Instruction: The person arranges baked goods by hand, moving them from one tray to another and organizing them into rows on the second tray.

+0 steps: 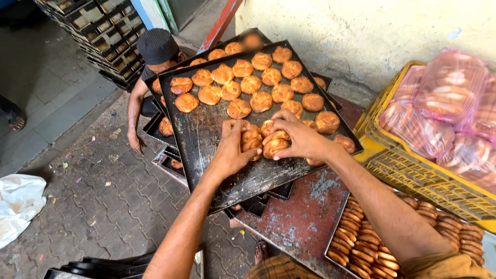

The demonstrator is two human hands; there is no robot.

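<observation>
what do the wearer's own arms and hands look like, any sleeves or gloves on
Both arms are bare from wrist to past the elbow, with no sleeves in view. The left hand and right hand wear no gloves; no rings, watch or bands show. At the bottom edge, checked brown cloth and a mustard-brown cloth fold are worn below the arms.
</observation>
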